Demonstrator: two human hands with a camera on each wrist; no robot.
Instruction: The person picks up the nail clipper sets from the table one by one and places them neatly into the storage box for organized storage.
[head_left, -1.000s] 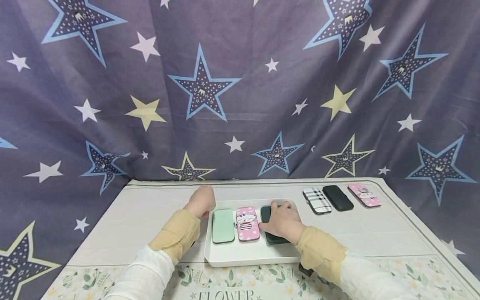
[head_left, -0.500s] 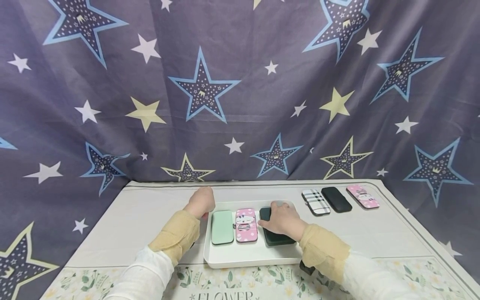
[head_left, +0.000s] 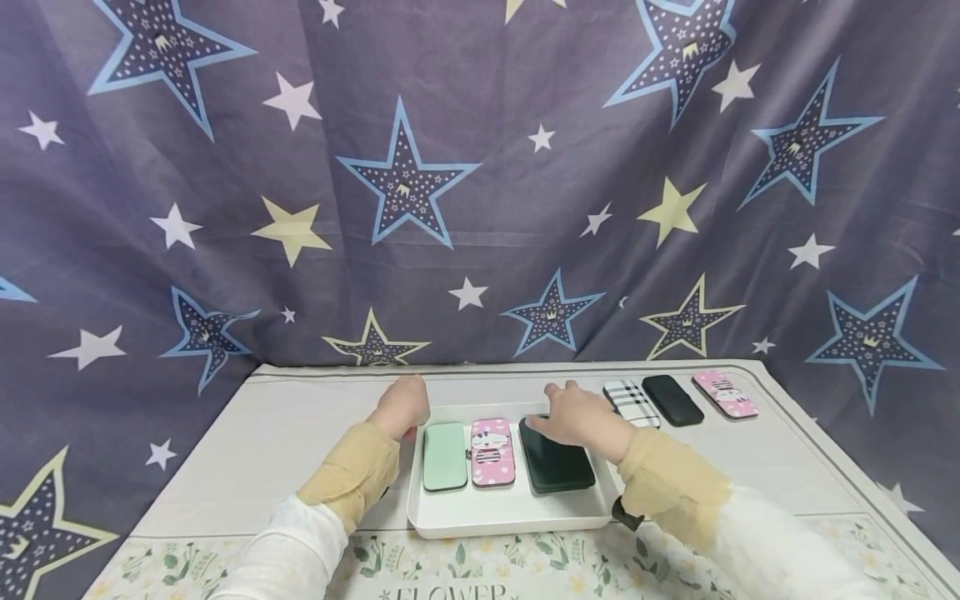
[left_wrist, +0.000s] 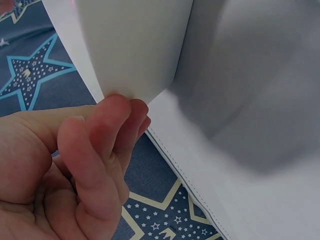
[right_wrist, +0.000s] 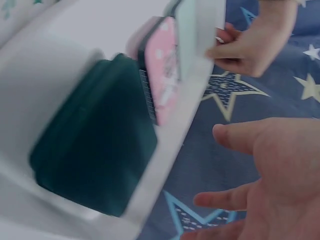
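A shallow white tray [head_left: 487,518] holds a mint green case [head_left: 445,457], a pink case with a cat picture [head_left: 492,467] and a wider dark green case [head_left: 558,460]. My left hand [head_left: 402,406] is at the tray's far left corner, its curled fingers [left_wrist: 107,120] holding the rim. My right hand [head_left: 585,417] hovers over the tray's far right part, just above the dark green case. In the right wrist view its fingers [right_wrist: 225,197] are spread apart with nothing between them.
Right of the tray, a plaid case [head_left: 632,403], a black case [head_left: 672,400] and another pink case [head_left: 724,394] lie in a row on the table. A star-patterned curtain [head_left: 480,208] hangs behind the table's far edge.
My right hand has let go of the dark green case and lifted away to the right, uncovering it. The left hand stays at the tray's corner.
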